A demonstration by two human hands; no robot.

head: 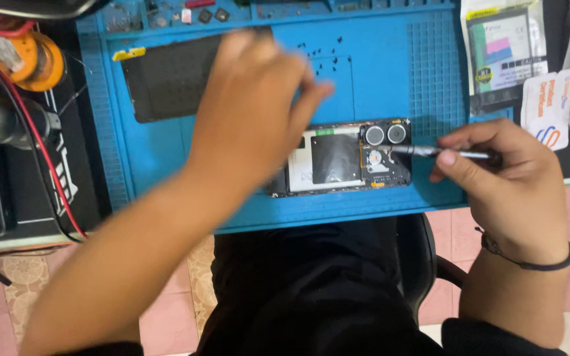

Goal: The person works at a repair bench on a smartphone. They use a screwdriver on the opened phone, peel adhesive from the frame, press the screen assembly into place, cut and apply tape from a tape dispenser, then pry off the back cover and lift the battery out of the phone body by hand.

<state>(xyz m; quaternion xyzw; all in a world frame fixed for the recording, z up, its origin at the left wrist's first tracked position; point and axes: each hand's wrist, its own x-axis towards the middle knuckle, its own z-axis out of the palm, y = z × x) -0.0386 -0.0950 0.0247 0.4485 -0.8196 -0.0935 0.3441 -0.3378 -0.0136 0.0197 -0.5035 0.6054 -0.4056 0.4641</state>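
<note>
Left hand (pixel 249 109) blurred, raised, fingers loosely spread, forearm extended. Right hand (pixel 503 181) curled in pinch grip, wrist bent.

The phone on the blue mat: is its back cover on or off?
Off. The phone lies with battery, board and camera lenses exposed; the right hand holds a screwdriver tip at the board.

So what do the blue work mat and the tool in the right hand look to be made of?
The blue work mat looks like soft matte silicone or rubber, going by its moulded grid and tray pockets. The tool, pinched in the right hand, has a slim, shiny, silvery shaft, probably steel; its tip is over the opened phone.
</note>
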